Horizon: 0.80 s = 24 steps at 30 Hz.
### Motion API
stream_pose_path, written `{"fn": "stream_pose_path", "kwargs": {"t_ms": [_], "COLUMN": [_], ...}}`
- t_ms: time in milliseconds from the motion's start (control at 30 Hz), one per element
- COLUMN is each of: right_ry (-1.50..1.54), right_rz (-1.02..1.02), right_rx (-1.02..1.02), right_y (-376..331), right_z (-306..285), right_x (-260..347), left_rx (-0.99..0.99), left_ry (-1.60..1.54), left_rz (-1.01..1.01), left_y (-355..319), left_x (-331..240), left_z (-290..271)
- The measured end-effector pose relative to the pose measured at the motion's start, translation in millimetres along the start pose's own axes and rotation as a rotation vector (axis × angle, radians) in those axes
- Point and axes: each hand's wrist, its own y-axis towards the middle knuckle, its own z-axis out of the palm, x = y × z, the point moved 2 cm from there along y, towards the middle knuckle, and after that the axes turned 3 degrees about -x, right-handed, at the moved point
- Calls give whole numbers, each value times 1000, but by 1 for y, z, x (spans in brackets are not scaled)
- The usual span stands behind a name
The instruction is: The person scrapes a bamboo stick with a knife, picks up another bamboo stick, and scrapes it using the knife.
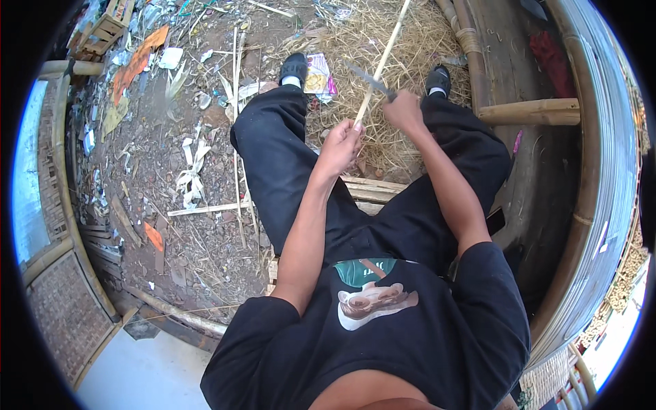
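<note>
My left hand (339, 145) grips the lower end of a long thin bamboo strip (384, 60) that slants up and away to the top of the view. My right hand (403, 109) holds a knife (369, 79) by its handle, with the dark blade lying across the strip just above my left hand. Both hands are raised over my knees. I sit with black trousers and black shoes, my feet resting on a heap of pale shavings (383, 41).
Bamboo slats (372, 188) lie under my legs. Thick bamboo poles (529, 111) and a curved bamboo frame (601, 171) stand at my right. Loose strips (236, 89), paper scraps and a snack wrapper (318, 75) litter the dirt at my left.
</note>
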Motion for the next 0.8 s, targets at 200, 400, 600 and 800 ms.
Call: {"fn": "stream_pose_path", "kwargs": {"t_ms": [200, 400, 600, 800], "right_ry": [-102, -100, -266, -212], "right_rz": [-131, -90, 84, -68], "right_rx": [145, 171, 22, 46], "right_y": [-54, -31, 52, 37], "right_z": [18, 24, -30, -16], "right_x": [5, -2, -25, -21], "left_rx": [-68, -201, -72, -271], "left_ry": [78, 381, 272, 524], "left_rz": [87, 222, 224, 351], "left_y": [8, 19, 9, 6], "left_x": [5, 26, 32, 9], "left_z": [2, -8, 7, 17]}}
